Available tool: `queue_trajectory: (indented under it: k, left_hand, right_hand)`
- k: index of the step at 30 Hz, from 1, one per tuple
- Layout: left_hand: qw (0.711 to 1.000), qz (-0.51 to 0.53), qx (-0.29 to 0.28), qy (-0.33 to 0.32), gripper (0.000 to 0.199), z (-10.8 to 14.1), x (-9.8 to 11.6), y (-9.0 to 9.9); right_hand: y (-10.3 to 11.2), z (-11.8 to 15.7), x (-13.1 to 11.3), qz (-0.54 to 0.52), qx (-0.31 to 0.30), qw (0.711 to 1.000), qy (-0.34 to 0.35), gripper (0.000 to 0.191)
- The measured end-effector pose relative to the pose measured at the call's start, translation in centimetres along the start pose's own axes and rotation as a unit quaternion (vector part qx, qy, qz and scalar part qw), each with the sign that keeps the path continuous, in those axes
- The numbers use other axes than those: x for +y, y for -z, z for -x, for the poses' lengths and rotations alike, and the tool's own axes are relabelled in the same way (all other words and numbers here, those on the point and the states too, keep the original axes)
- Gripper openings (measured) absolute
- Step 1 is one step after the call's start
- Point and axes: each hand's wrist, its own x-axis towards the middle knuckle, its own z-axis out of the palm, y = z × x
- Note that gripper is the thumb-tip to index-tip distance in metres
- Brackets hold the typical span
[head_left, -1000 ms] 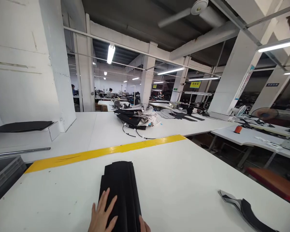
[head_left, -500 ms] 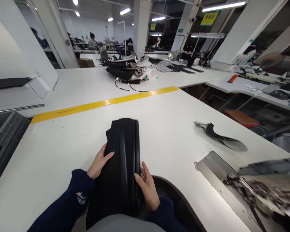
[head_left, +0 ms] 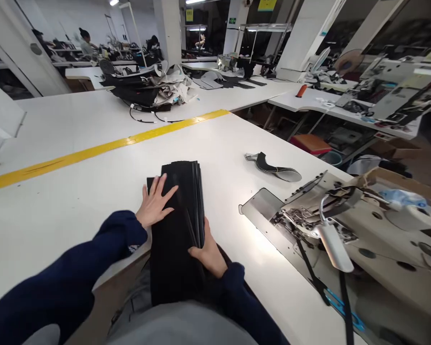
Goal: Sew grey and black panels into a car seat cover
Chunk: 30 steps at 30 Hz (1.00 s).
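A stack of black fabric pieces (head_left: 175,230) lies partly on the white table and hangs over its near edge toward my lap. My left hand (head_left: 155,205) rests on the upper left of the stack, fingers spread and flat. Along the stack's right edge, my right hand (head_left: 208,251) grips the layers, thumb on top and fingers around the side, partly hidden. Several layered edges show at the right of the stack.
To the right stands a sewing machine (head_left: 373,230) with a lit lamp (head_left: 334,247) and blue-handled scissors (head_left: 345,309). A bundle of grey and black cut pieces (head_left: 273,167) lies near it. Yellow tape (head_left: 107,147) crosses the table before a heap of material (head_left: 154,88).
My view has swung to the right, bringing the sewing machine further in. My left hand has gone from gripping the stack's left edge to lying spread on top. My right hand still holds the right edge.
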Motion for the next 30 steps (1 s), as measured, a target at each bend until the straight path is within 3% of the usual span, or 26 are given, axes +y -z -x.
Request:
queue_trajectory:
  k: [3,5,7,9,10,12,15,17,19,22,25,27,30]
  left_hand:
    - [0.967,-0.026,-0.098,-0.232,0.082,-3.5,1.1,2.4]
    - [0.931,-0.014,-0.18,-0.317,0.096,-6.0,2.2,2.9]
    - [0.905,0.006,-0.264,-0.335,0.11,-8.2,3.3,2.6]
    - [0.897,0.018,-0.33,-0.294,0.112,-9.7,4.3,1.8]
    - [0.901,0.018,-0.346,-0.262,0.109,-10.1,4.5,1.3]
    - [0.919,0.017,-0.342,-0.196,0.098,-10.5,4.3,0.4]
    - [0.946,0.047,-0.305,-0.1,0.082,-10.5,1.8,-0.4]
    - [0.953,0.117,-0.276,-0.041,0.076,-10.4,-1.0,-0.4]
    - [0.939,0.226,-0.259,-0.022,0.072,-9.9,-3.8,-0.3]
    - [0.91,0.336,-0.242,-0.035,0.065,-8.7,-6.3,-0.2]
    - [0.922,0.36,-0.141,-0.016,0.059,-7.5,-6.5,0.4]
    - [0.905,0.415,-0.094,0.028,0.051,-7.2,-6.1,2.0]
    - [0.836,0.536,-0.062,0.099,0.042,-8.0,-6.0,7.4]
  right_hand:
    - [4.0,-0.7,-0.7,0.076,-0.069,0.995,-0.01,0.102]
    - [6.0,-2.1,-1.4,0.134,-0.141,0.981,0.0,0.099]
    - [7.8,-4.2,-2.4,0.178,-0.199,0.962,0.051,0.091]
    - [9.7,-6.4,-3.8,0.231,-0.208,0.944,0.112,0.078]
    - [10.6,-7.2,-4.6,0.275,-0.18,0.937,0.121,0.072]
    - [12.4,-7.3,-6.5,0.358,-0.068,0.925,0.107,0.058]
    - [13.0,-3.4,-8.3,0.345,0.125,0.925,0.096,0.036]
    - [10.9,0.5,-7.7,0.217,0.163,0.961,0.054,0.041]
    - [6.9,3.2,-5.4,0.044,0.062,0.995,-0.065,0.056]
    - [-0.5,3.4,-1.2,-0.107,0.006,0.98,-0.167,0.059]
    - [-6.0,0.5,1.2,-0.232,0.02,0.956,-0.18,0.065]
    - [-7.8,-1.0,1.4,-0.258,0.046,0.948,-0.18,0.064]
    - [-7.9,-1.5,1.2,-0.166,0.123,0.965,-0.158,0.064]
